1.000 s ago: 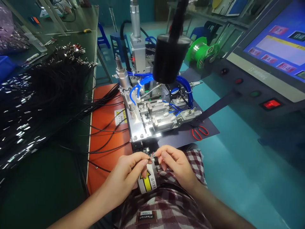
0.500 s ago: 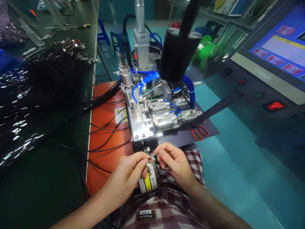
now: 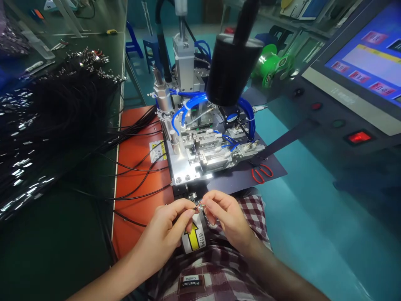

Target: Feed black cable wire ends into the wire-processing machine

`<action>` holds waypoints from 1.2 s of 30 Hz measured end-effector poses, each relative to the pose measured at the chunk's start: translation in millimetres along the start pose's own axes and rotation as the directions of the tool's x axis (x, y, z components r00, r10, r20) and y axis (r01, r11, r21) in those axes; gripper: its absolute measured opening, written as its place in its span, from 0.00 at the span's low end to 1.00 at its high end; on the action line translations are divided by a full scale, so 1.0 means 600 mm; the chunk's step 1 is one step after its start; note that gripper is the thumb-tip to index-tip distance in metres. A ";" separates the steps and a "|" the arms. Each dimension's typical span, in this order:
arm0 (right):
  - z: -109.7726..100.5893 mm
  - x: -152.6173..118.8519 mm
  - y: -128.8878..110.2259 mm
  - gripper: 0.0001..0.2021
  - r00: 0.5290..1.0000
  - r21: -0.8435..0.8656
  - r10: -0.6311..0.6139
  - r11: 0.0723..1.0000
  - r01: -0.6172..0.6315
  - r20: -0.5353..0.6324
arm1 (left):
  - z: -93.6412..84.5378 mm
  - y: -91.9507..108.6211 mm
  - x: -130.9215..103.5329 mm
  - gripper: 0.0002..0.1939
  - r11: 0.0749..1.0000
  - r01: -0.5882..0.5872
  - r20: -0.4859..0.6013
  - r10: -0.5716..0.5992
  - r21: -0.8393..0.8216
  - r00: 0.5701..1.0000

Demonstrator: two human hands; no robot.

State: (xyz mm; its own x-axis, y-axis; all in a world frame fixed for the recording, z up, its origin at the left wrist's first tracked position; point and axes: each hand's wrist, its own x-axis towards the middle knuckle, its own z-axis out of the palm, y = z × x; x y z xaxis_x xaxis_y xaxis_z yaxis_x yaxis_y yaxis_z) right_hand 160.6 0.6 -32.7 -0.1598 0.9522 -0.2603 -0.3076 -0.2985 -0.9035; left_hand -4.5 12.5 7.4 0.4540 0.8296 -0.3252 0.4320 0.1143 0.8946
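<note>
My left hand (image 3: pixel 172 223) pinches the end of a black cable (image 3: pixel 194 208) between thumb and forefinger. Thin coloured wires (image 3: pixel 199 204), a red one among them, fan out of that end. My right hand (image 3: pixel 228 217) meets them from the other side, its thumb and forefinger closed on the wire tips. Both hands are above my lap, just in front of the machine's metal plate (image 3: pixel 184 167). Below the fingers is a white label with a yellow arrow (image 3: pixel 193 239) on a rounded surface. Which wires the right fingers hold is too small to tell.
The machine (image 3: pixel 216 146) with blue air tubes stands ahead. A dark lamp-like cylinder (image 3: pixel 233 71) hangs over it. Red-handled scissors (image 3: pixel 262 173) lie at its right. Many black cables (image 3: pixel 62 96) heap on the left bench. A touchscreen panel (image 3: pixel 354 83) is at right; a green spool (image 3: pixel 269 67) stands behind.
My right thumb and forefinger have closed onto the wires, which stood more upright and now lie flatter toward that hand. The left hand keeps its pinch on the cable. The view has shifted slightly.
</note>
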 end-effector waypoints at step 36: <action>0.012 -0.017 0.028 0.05 0.927 -0.411 -0.360 0.865 0.289 -0.104 | 0.003 -0.007 0.001 0.12 0.988 0.034 -0.031 -0.040 -0.152 0.999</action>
State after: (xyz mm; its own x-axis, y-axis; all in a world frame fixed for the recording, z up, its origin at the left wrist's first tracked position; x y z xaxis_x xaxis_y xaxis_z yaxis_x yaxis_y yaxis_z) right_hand 150.2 -14.8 -42.4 0.0603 0.9970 0.0481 0.0735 0.0437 -0.9963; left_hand -4.6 11.5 2.7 0.4125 0.8407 -0.3508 0.3242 0.2244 0.9190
